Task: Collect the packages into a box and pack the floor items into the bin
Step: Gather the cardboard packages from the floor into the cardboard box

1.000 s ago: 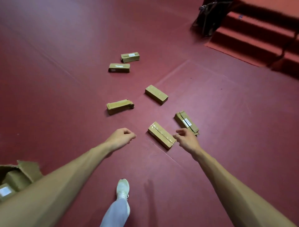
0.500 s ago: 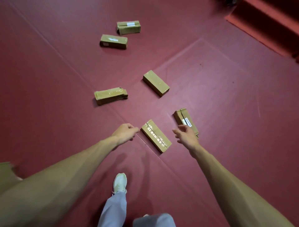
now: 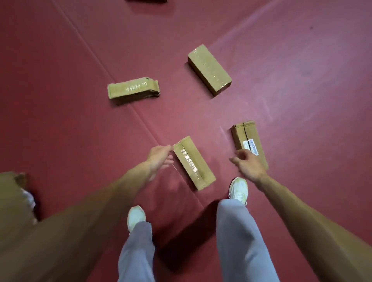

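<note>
My left hand [image 3: 159,159], fingers loosely extended and holding nothing, is at the far corner of the taped package [image 3: 193,163] on the red floor [image 3: 60,100]; whether they touch I cannot tell. My right hand [image 3: 248,164], relaxed and empty, hovers over the near end of the labelled package [image 3: 248,138]. A crumpled package [image 3: 133,90] and a smooth package [image 3: 209,69] lie beyond, well apart

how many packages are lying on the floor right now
4. The taped package by the left hand, the labelled package partly behind the right hand, the crumpled package farther left, the far package beyond them. A dark sliver at the top edge may be another.
</note>
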### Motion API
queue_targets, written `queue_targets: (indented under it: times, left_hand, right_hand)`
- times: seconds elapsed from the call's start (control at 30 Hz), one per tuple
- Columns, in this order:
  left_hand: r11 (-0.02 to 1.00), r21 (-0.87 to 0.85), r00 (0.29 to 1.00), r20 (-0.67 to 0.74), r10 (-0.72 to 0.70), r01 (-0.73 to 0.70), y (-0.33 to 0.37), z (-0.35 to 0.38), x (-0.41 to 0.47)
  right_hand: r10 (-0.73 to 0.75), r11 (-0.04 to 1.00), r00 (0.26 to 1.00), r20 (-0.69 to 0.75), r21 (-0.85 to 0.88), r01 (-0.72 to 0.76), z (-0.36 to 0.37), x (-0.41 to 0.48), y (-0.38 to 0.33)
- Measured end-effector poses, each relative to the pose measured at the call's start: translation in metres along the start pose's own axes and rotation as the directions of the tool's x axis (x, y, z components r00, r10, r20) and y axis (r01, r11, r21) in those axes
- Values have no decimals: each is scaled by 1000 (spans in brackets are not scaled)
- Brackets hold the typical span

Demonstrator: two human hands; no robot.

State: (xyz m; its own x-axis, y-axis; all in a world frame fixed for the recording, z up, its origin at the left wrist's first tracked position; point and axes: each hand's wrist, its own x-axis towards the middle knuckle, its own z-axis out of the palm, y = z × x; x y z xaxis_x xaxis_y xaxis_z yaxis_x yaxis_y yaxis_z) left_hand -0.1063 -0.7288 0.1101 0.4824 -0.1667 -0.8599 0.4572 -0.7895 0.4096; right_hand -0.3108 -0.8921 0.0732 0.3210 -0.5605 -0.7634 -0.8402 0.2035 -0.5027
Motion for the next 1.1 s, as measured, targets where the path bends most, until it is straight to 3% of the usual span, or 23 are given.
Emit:
queue_targets:
  times: [0.2, 0.43, 0.63, 0.8, 0.9, 1.1]
  left_hand:
    - [997, 57, 997, -59, -39, 43, -34, 55, 102]
    - [996, 3, 978, -189, -85, 87, -119, 96, 232]
    - [962, -122, 960, -109, -258, 245, -199, 124, 317]
    - [886, -280, 923, -4, -385, 368, -240, 162, 345]
    - [900, -292, 939, -19, -344, 324, -228, 183, 340]
    - [998, -32, 993, -102, -59, 56, -151, 214, 300]
  right_hand:
    - [-13, 984, 993, 120, -176, 34, 13, 106, 38]
    - [-29, 966, 983, 179, -248, 73, 124, 200, 106]
    - [-20, 924, 977, 214, -370, 100, 216, 269, 156]
    - [-16, 954, 972, 235, -287, 86, 247, 300, 181]
    - [-35, 974, 983, 182, -216, 75, 236, 303, 181]
    - [47, 999, 995, 87, 7, -47, 161, 303, 153]
